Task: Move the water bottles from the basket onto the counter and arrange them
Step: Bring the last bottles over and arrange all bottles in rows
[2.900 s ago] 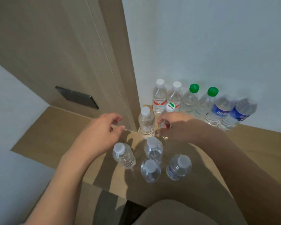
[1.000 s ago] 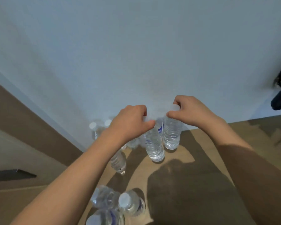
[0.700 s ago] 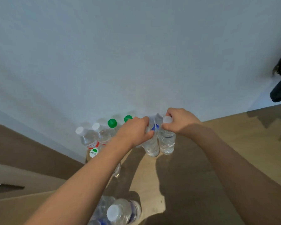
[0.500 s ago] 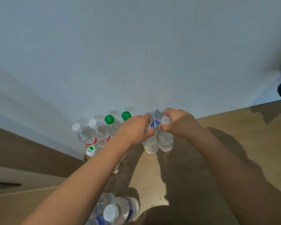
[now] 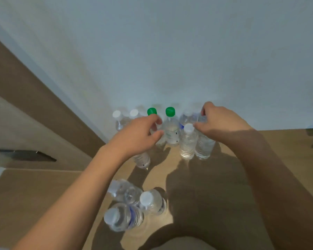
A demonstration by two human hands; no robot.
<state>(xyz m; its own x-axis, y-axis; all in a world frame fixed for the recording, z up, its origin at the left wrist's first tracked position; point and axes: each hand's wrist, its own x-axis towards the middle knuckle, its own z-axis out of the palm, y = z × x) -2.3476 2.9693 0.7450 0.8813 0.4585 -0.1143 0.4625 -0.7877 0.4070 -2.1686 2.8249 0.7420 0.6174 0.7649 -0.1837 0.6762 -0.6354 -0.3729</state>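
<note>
Clear water bottles stand on the wooden counter (image 5: 224, 177). Along the wall runs a row: two white-capped bottles (image 5: 117, 115), two green-capped bottles (image 5: 170, 112) and a blue-labelled bottle (image 5: 185, 118). In front of the row's right end stand two clear bottles side by side. My right hand (image 5: 219, 121) is closed over the top of the right bottle (image 5: 204, 147), hiding its cap. The left bottle (image 5: 188, 141) stands free with its white cap showing. My left hand (image 5: 139, 136) hovers with fingers apart in front of the green-capped bottles. Another bottle (image 5: 142, 160) stands under my left wrist.
Three more bottles (image 5: 150, 202) cluster near the counter's front edge. A wooden panel with a dark handle slot (image 5: 23, 153) stands at the left, above a lower wooden surface (image 5: 25, 195). The white wall closes off the back.
My left hand has let go of the white-capped bottle and drawn back to the left. Both bottles now stand in front of the back row. The view has tilted down.
</note>
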